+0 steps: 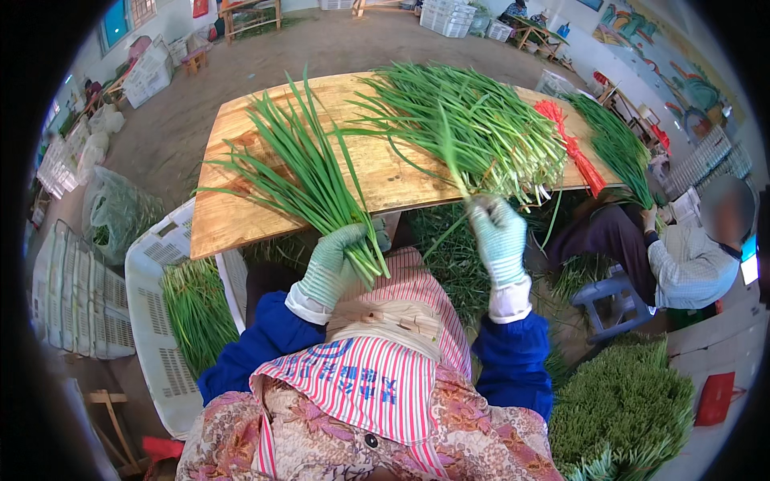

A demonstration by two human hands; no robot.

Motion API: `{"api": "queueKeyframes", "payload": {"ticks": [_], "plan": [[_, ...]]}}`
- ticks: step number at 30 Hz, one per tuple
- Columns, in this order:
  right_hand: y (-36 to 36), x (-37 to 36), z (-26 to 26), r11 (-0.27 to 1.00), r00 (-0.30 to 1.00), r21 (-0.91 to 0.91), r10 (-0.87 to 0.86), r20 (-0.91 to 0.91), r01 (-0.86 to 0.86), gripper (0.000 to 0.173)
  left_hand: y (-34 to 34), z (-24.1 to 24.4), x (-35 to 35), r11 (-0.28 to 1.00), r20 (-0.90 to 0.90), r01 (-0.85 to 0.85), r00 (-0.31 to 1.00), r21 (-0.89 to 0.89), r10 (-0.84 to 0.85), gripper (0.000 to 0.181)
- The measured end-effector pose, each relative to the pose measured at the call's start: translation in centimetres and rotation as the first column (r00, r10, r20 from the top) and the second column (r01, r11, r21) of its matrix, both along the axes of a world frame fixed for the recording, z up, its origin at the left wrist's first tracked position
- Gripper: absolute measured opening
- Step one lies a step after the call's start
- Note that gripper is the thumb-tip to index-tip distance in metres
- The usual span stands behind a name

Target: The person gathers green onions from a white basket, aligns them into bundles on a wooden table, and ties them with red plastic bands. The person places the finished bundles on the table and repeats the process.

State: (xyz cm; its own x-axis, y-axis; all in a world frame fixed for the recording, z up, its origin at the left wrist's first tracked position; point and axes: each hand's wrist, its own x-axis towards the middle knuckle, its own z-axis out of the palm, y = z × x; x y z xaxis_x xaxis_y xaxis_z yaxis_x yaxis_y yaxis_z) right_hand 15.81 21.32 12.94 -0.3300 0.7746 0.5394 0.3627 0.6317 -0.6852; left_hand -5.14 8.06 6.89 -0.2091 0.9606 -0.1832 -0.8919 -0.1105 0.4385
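Observation:
My left hand, in a pale green knit glove, grips a small bunch of garlic chives near its pale stem ends. The leaves fan out over the left part of a wooden board table. At the table's front edge, my gloved right hand is closed on a thin chive stalk, which points upward and is blurred. Just beyond it lies a large pile of loose chives, white stem ends toward the right. Beside those ends is a bundle of red ties.
Left of me stands a white plastic crate holding chives. To my right, a seated person handles chives near a blue-grey stool. A big heap of chives lies lower right. Leaf scraps cover the floor under the table.

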Motion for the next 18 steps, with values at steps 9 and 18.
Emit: {"api": "queueKeyframes", "payload": {"ticks": [9,18], "plan": [[-6.1,-4.5,-3.5,0.933,0.911,-0.021,0.355,0.209,-0.359,0.019,1.1,-2.8,1.0,0.988,-0.006,0.09,0.996,0.126,-0.09,0.026],[1.6,-0.1,6.2,0.756,0.919,0.632,-0.353,0.175,0.17,0.011,-0.1,0.5,0.5,0.982,-0.057,0.127,0.991,0.137,-0.121,0.029]]}}
